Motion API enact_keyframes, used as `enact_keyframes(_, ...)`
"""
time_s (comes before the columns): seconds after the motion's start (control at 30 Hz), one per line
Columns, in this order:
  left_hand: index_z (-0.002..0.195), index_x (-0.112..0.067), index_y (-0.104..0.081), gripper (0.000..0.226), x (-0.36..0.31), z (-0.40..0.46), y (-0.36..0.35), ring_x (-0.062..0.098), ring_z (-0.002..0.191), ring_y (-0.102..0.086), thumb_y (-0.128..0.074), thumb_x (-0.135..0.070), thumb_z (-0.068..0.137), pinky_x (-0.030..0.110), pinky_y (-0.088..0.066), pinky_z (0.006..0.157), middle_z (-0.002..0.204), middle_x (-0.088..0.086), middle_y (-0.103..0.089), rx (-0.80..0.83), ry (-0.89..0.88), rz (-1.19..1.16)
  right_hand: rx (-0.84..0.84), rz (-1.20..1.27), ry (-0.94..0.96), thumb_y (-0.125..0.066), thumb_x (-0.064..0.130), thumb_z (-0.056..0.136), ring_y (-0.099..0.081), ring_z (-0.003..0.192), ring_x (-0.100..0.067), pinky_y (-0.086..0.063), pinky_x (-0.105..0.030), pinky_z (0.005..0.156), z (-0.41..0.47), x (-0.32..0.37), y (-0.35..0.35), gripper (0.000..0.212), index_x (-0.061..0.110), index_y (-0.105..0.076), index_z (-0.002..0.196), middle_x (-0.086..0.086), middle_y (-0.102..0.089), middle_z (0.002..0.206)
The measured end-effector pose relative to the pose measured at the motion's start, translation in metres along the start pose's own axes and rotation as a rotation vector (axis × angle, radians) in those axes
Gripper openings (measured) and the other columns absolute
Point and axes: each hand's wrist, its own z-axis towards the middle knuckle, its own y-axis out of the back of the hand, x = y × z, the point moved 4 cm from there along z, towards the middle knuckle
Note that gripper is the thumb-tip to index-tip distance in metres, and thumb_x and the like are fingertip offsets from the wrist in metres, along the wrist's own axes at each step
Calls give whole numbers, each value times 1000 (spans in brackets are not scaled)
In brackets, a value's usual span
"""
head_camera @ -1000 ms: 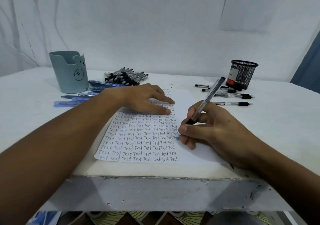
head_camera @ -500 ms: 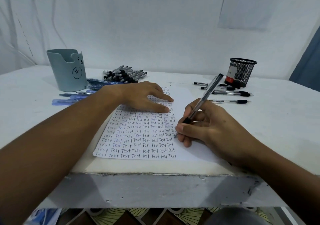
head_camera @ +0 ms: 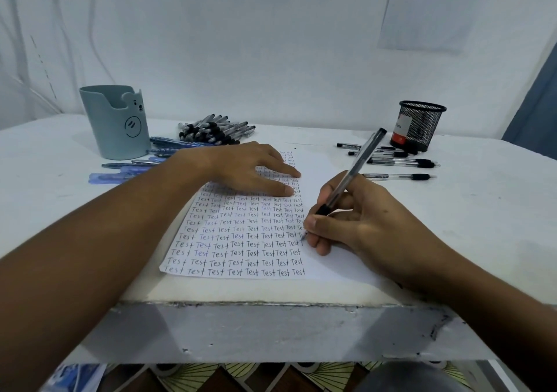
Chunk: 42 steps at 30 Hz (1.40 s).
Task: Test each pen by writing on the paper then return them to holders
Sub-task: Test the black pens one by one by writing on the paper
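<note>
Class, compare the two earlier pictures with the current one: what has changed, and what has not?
Little changed. The right hand still grips the pen, its tip at the paper, writing. The left hand stays flat on the sheet. Holders and loose pens are unmoved.

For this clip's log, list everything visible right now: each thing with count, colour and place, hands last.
paper: one, white, rows of "Test", table centre.
bear holder: one, pale blue-grey, far left.
mesh holder: one, black, far right.
pile of pens: many, clear with black grips, behind the paper.
blue pens: several, beside the bear holder.
loose pens: about five, clear and black, before the mesh holder.
pen in hand: one, clear with black grip, tip on the paper.
table: one, white.
left hand: flat on the paper.
right hand: holds the pen in hand, writing.
</note>
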Motion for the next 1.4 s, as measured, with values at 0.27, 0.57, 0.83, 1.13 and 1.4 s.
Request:
enact_keyframes(0.27,127,-69,-37,58,0,0,0,7,139,-25,-40,-85,71,44,-18,117,149,-16,-32,1,6,0,26,29,4,-68,-6,84,-61,65,-35,-53,-39,66,-1,1,2,21,2,-50,92,-22,-68,76)
enact_keyframes(0.57,128,-67,-39,58,-2,-1,0,6,138,-25,-42,-82,72,35,-17,112,149,-17,-32,4,-3,-18,18,36,13,-67,-7,84,-60,63,-34,-50,-42,64,-1,0,4,23,5,-49,90,-22,-67,76)
enact_keyframes(0.83,124,-72,-36,62,0,-1,0,6,139,-25,-37,-92,66,43,-18,117,148,-18,-31,16,2,-10,34,35,11,-67,-8,83,-59,61,-32,-51,-38,63,0,0,4,22,5,-49,88,-22,-67,74)
enact_keyframes(1.13,123,-74,-34,65,2,0,0,7,139,-25,-34,-95,62,44,-18,117,149,-18,-30,22,19,0,1,73,-3,-67,-7,84,-60,62,-34,-51,-37,61,0,-3,7,23,4,-49,91,-21,-67,75)
enact_keyframes(1.4,123,-74,-35,66,2,0,0,6,139,-25,-34,-95,61,43,-18,118,148,-19,-31,22,13,-12,-3,-27,33,-67,-4,85,-61,59,-28,-52,-39,64,-1,-1,4,21,7,-49,89,-17,-68,72)
